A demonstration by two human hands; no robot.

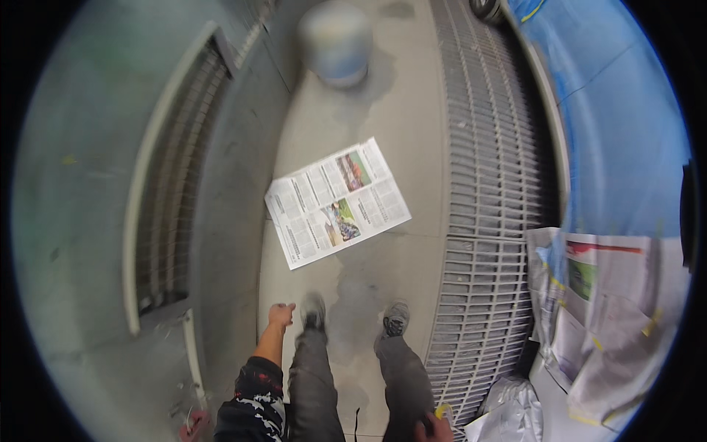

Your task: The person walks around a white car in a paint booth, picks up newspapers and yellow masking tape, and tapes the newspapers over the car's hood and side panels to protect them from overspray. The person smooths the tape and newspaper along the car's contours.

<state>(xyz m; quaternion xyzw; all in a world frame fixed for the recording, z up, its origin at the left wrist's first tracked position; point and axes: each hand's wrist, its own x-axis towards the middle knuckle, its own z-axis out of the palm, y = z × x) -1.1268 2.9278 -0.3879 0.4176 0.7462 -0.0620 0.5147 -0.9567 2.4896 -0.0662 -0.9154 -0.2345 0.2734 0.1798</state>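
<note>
My left hand [281,314] hangs beside my left leg above the concrete floor, its fingers curled and nothing visible in them. At the bottom edge, my right hand [437,430] is partly cut off. It grips a yellow-edged ring that looks like a roll of masking tape [443,411]; a dark item beside the fingers is unclear. Ahead of my shoes, a newspaper sheet [339,204] with printed text and photos lies flat and askew on the floor. Neither hand touches it.
A blurred white and blue bucket [336,44] stands farther ahead. Metal floor grating [486,276] runs along the right. Beyond it, a surface is masked with blue plastic film [618,138] and taped newspaper [613,309]. Silver sheeting [513,411] lies lower right; a framed wall vent [182,166] is left.
</note>
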